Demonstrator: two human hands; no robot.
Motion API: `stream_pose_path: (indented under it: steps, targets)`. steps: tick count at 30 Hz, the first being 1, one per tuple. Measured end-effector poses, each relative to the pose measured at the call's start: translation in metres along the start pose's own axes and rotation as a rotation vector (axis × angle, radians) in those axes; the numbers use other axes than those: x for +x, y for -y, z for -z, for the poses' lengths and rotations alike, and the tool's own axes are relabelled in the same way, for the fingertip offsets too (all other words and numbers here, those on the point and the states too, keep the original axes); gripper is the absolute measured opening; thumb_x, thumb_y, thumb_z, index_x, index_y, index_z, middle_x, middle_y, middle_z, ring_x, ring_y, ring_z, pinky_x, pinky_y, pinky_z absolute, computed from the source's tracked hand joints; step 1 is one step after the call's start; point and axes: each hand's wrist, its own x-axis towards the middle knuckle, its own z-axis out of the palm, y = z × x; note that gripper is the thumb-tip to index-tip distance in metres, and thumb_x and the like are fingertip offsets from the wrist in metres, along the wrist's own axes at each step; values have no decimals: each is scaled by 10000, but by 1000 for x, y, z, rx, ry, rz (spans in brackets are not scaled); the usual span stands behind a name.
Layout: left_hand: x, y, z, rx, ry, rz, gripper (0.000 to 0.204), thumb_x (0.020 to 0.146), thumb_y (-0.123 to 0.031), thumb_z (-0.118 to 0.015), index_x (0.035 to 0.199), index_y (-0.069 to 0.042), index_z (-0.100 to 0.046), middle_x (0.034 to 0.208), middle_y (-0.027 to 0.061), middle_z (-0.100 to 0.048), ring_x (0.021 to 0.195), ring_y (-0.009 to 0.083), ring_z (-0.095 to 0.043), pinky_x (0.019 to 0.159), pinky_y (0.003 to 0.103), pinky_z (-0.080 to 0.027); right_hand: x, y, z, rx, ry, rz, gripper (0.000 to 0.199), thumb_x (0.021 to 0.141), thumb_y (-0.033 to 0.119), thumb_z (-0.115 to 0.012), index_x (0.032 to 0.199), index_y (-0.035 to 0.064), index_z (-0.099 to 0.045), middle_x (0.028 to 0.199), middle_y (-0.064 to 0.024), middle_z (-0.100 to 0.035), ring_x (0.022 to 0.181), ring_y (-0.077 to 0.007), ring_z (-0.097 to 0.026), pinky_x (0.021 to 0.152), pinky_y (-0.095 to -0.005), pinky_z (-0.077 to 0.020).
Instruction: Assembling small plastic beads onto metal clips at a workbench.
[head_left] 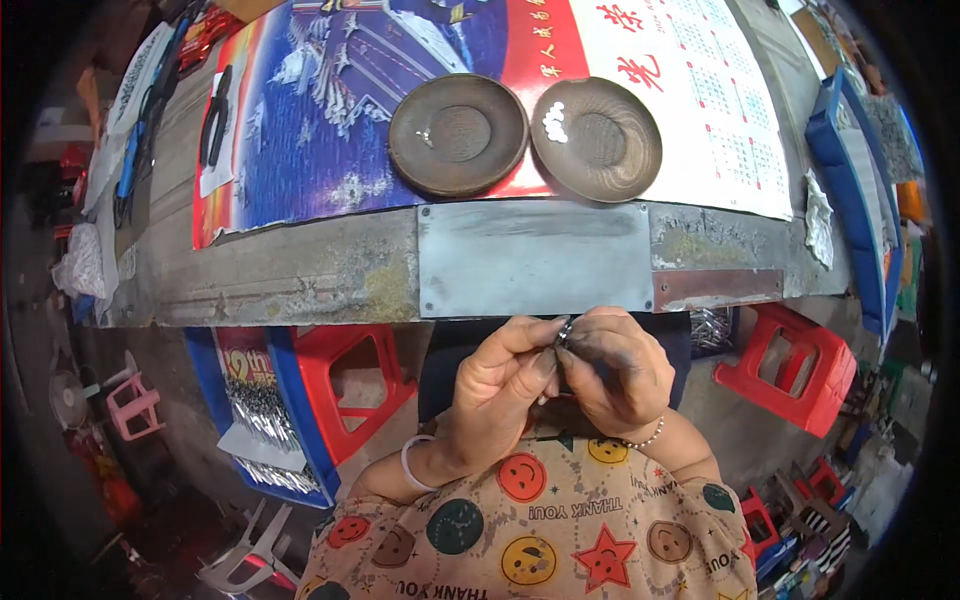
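Observation:
Just past the table's front edge, my left hand [510,385] and my right hand [622,375] meet over my lap. Both are closed, thumbs and forefingers pinched together around a small dark, shiny piece [563,335]. It is too small and too covered by fingertips to name. Dark smudges mark the fingers of the right hand. Beyond the hands, a pale metal plate [535,262] is fixed to the table edge. Farther back stand two round brown wooden dishes: the left dish [458,178] holds a few tiny bits, the right dish [635,150] a cluster of small white pieces [554,122].
A printed calendar poster [735,150] covers much of the table [290,285]. Black-handled pliers [215,125] lie at the left. A blue tray [850,190] stands at the right. Below are a blue crate of metal parts [265,420] and red stools [790,370].

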Motion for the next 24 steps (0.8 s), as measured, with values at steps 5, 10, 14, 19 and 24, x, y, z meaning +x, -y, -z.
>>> stream_pose_path:
  steps: [5,10,14,19,24]
  targets:
    - [-1,-5,-7,64,-3,-22,301,943,10,-483,1242,41,-496,1015,52,-482,787,76,-490,716,195,-424,0,2,5,82,25,-3,287,654,-56,-732,906,-6,-604,858,-124,-634,747,-277,-630,667,-336,-521]
    - [-3,-3,-9,0,-27,-7,301,933,24,-490,1233,36,-515,1036,58,-484,788,82,-491,700,200,-418,-1,-1,3,73,-27,74,319,662,-49,-740,938,-12,-586,852,-123,-641,735,-265,-628,717,-370,-528]
    - [-2,0,-4,22,22,-43,323,919,53,-496,1233,-8,-539,1072,73,-488,795,95,-502,694,205,-426,-3,-1,2,124,-59,63,260,706,-101,-693,918,-41,-554,799,-131,-631,711,-236,-631,759,-428,-526]
    - [-3,-2,0,120,53,-47,307,895,56,-541,1182,-43,-587,1061,87,-483,763,95,-509,637,200,-445,-6,5,-3,368,-152,-46,167,724,-86,-693,832,-60,-567,753,-159,-640,704,-246,-641,737,-414,-522]
    - [-2,-6,-3,152,111,-91,316,880,62,-562,1161,-80,-598,1033,90,-471,761,95,-514,637,203,-468,-9,18,6,721,-103,-407,128,765,-76,-676,834,-75,-568,828,-185,-637,762,-236,-627,697,-355,-516]
